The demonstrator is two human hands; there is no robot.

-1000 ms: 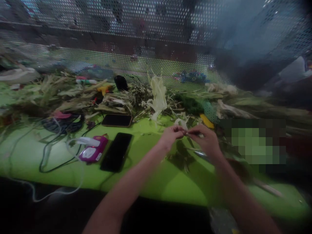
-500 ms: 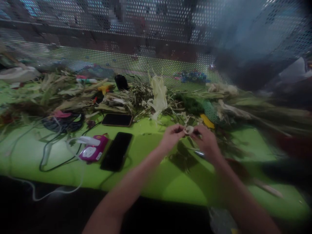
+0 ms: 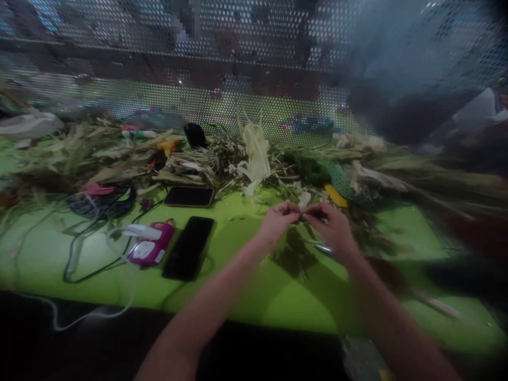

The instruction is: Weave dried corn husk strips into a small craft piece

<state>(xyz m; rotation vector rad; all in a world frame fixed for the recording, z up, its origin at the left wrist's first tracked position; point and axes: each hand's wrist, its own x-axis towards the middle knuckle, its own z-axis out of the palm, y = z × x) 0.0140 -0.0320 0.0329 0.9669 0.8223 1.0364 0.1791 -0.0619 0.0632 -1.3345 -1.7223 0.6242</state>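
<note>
Above the green table, my left hand pinches the lower end of a small pale piece of corn husk. My right hand closes its fingertips on the same piece, so both hands meet at it. The part between the fingertips is hidden. Behind the hands, a larger bunch of pale husk stands upright among dried leaves. Under my right hand lies a shiny metal tool, partly covered.
Two phones and a magenta power adapter with cables lie to the left. Dried husks and stems pile along the back against a perforated metal screen. A yellow object sits beyond my right hand.
The pale piece was a curled ring between my fingertips; now it points upward, and the fingers of both hands are closer together. The view has shifted slightly.
</note>
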